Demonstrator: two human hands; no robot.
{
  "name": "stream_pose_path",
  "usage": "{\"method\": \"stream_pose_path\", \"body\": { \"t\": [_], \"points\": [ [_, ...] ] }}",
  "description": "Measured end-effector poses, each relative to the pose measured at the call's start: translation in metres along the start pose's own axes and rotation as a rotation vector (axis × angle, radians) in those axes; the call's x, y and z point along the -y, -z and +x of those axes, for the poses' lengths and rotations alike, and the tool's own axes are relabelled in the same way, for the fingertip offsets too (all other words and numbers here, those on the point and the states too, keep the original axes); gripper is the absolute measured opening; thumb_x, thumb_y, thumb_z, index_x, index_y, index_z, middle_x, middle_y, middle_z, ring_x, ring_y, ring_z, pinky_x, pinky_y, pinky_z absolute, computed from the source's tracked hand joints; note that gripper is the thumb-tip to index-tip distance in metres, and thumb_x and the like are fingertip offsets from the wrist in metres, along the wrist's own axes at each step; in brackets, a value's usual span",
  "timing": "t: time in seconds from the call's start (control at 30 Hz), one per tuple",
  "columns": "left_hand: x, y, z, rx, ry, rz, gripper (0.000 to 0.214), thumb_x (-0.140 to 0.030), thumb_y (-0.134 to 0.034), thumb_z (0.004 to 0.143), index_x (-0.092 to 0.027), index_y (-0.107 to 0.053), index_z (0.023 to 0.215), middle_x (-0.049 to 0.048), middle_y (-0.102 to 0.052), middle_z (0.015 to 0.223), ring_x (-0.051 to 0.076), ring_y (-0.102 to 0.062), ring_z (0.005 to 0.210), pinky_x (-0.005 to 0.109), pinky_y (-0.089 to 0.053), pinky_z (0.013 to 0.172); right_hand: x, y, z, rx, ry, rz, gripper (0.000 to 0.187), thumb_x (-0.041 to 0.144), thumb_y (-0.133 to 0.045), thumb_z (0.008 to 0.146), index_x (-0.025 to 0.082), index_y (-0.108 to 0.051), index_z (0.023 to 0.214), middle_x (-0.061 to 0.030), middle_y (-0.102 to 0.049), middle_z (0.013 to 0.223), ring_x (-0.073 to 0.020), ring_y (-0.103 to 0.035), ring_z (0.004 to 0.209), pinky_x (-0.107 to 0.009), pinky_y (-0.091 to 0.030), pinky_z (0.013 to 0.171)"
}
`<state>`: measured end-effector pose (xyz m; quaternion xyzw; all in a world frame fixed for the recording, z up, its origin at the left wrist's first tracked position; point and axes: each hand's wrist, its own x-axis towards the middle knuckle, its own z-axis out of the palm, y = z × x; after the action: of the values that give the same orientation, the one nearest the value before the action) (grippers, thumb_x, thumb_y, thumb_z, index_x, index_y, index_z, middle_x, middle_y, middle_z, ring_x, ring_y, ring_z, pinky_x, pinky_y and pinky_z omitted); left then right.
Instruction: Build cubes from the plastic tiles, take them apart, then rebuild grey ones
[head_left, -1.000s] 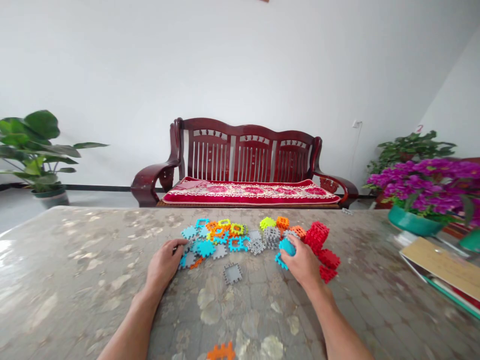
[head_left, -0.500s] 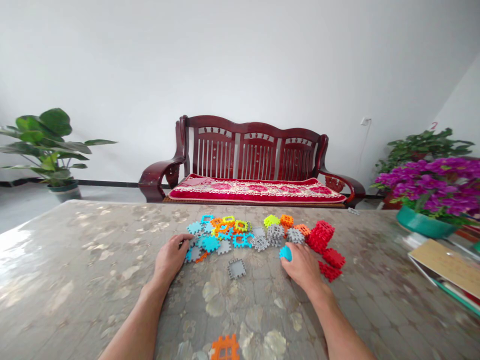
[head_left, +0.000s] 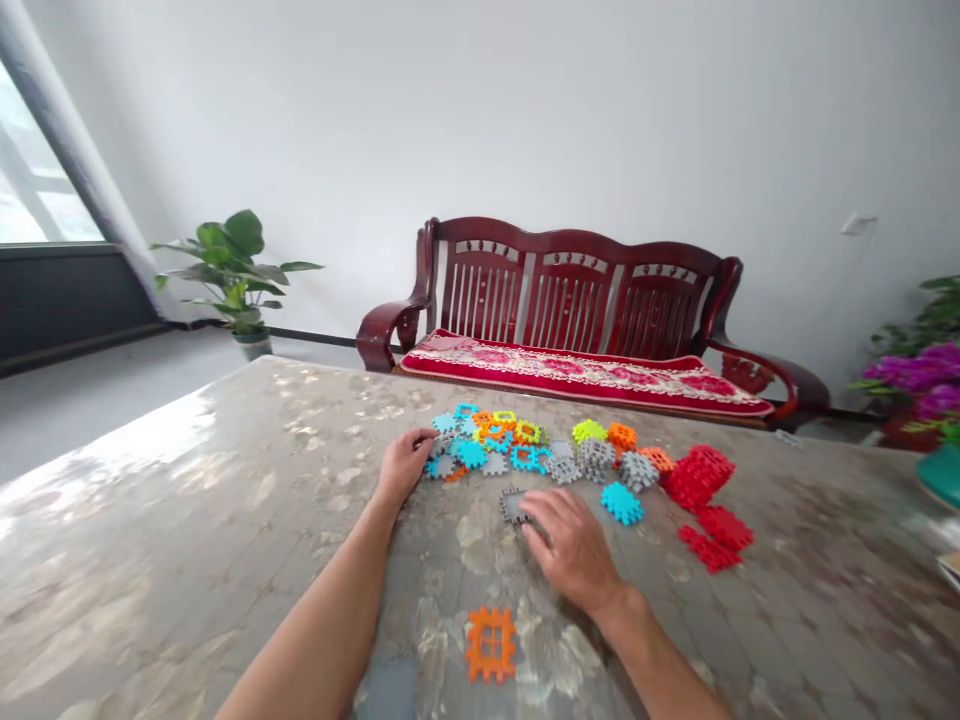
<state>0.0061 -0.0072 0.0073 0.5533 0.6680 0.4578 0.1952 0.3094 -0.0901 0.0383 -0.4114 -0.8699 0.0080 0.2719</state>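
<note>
My left hand (head_left: 406, 464) is at the left edge of a pile of toothed plastic interlocking tiles. Its fingers are closed, and the thin edge of what looks like a grey tile (head_left: 448, 437) shows at the tips. My right hand (head_left: 568, 540) is low over the table, fingers extended and slightly apart. Its fingertips reach the right side of a flat grey interlocking tile (head_left: 513, 506), partly covering it. Right of that hand lies a blue tile (head_left: 622, 503), held by nothing. Nearer me, an orange window-frame tile (head_left: 490, 645) rests flat.
Mixed blue tiles (head_left: 470, 453) and others form the heap. Grey stacks (head_left: 597, 459), orange tiles (head_left: 622, 436) and a lime tile (head_left: 589, 430) stand beside it, with red stacks (head_left: 700, 477) farther right. Behind the patterned table (head_left: 247, 520) is a wooden bench (head_left: 562, 270).
My right hand has let go of the blue tile beside the grey stacks and moved left to the single grey tile. My left hand stays at the heap. The view has turned left.
</note>
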Motion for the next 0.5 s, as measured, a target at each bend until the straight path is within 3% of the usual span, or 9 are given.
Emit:
{"method": "stream_pose_path", "body": {
  "t": [0.13, 0.3, 0.5],
  "points": [
    [0.001, 0.002, -0.001, -0.059, 0.019, -0.123, 0.037, -0.031, -0.048, 0.078, -0.016, -0.073, 0.1, 0.0058, -0.076, 0.102, 0.019, -0.068, 0.092, 0.03, -0.051, 0.088, 0.012, -0.021, -0.003, 0.054, 0.065, 0.032, 0.033, 0.019, -0.059, 0.086, 0.024, -0.063, 0.119, -0.0059, -0.064, 0.126, -0.0231, -0.053, 0.118, -0.041, -0.04, 0.105],
    [0.0, 0.001, -0.004, -0.1, 0.043, -0.205, 0.037, -0.028, -0.048, 0.078, -0.013, -0.071, 0.103, 0.0081, -0.075, 0.106, 0.019, -0.068, 0.095, 0.03, -0.052, 0.089, 0.005, -0.029, -0.002, 0.015, -0.033, -0.011, 0.035, 0.02, -0.056, 0.086, 0.022, -0.063, 0.121, -0.0095, -0.063, 0.126, -0.0254, -0.052, 0.119, -0.045, -0.041, 0.104],
    [-0.016, 0.008, -0.019, -0.009, 0.002, -0.173, 0.035, -0.025, -0.054, 0.078, -0.014, -0.069, 0.108, 0.0085, -0.074, 0.105, 0.021, -0.067, 0.097, 0.034, -0.051, 0.092, 0.0, -0.032, 0.0, -0.016, -0.06, 0.008, 0.032, 0.02, -0.054, 0.086, 0.023, -0.065, 0.116, -0.0092, -0.063, 0.124, -0.0252, -0.053, 0.117, -0.044, -0.041, 0.103]
  ]
}}
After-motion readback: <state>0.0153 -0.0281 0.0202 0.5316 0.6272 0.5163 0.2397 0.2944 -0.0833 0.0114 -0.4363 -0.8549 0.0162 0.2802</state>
